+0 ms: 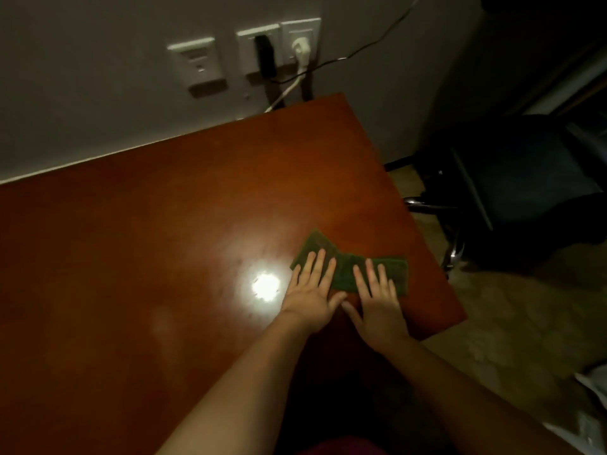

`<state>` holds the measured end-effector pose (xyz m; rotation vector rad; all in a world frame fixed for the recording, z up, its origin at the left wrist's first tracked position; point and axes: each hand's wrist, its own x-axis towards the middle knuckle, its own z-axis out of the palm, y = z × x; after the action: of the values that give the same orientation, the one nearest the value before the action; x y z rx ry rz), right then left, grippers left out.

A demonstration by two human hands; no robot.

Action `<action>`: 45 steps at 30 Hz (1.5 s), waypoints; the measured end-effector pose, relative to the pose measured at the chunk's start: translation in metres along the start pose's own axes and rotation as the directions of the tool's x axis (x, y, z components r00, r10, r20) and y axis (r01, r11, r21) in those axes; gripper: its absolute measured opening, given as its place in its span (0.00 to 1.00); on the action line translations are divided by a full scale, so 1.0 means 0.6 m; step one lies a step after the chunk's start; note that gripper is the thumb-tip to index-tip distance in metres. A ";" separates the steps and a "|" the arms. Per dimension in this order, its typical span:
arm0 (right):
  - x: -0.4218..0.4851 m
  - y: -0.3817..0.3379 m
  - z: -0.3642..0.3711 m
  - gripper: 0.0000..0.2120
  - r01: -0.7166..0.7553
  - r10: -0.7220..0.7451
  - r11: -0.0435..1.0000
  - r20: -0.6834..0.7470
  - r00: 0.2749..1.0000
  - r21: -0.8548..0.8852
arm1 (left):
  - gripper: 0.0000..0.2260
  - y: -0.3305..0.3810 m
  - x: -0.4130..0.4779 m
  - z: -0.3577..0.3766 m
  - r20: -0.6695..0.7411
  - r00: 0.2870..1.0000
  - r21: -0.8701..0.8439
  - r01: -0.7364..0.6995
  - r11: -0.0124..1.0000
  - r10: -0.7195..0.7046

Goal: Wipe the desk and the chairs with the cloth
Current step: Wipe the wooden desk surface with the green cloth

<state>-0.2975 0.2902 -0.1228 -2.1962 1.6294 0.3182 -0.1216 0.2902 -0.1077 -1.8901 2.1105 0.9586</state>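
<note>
Both hands lie flat with straight, spread fingers, pressing on the green cloth (345, 269). The left hand (308, 298) covers its 9 o'clock end and the right hand (377, 307) its 3 o'clock end, thumbs nearly meeting. The cloth lies on the brown desk (164, 241), near the desk's 4 o'clock corner. A glare spot (265, 286) shines just beside the left hand at 9 o'clock. A dark chair (512, 192) stands off the desk at 2 o'clock. Wall sockets (279, 50) sit at 12 o'clock.

You stand in what looks like a dim office or study. A reddish wooden desk (164, 241) is set against a grey wall (82, 77). Above the desk's far edge are wall sockets (300, 44) with plugs and cables. Right of the desk stands a dark office chair (512, 178) with chrome legs.
</note>
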 end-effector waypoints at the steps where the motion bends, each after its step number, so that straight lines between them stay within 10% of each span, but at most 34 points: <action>1: -0.024 -0.034 0.018 0.38 0.012 -0.012 1.000 -0.002 1.000 0.013 | 0.32 -0.022 -0.042 0.015 -0.003 1.000 0.000 0.018 1.000 -0.018; 17: -0.210 -0.483 0.146 0.40 0.409 -0.376 0.912 0.322 0.869 -0.038 | 0.48 -0.343 -0.499 0.133 0.027 0.910 -0.117 0.414 0.903 -0.414; 23: -0.128 -0.482 0.112 0.35 0.406 -0.360 0.910 0.325 0.874 -0.083 | 0.32 -0.372 -0.425 0.067 0.065 0.896 -0.214 0.443 0.871 -0.440; 45: 0.484 -0.763 -0.061 0.35 0.483 -0.473 0.868 0.104 0.875 -0.115 | 0.30 -0.750 -0.059 -0.277 -0.229 0.833 -0.195 0.467 0.862 -0.503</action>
<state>0.2242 0.1382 -0.1285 -2.5652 0.9953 0.3671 0.3550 0.2286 -0.1190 -2.5812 1.5600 0.7650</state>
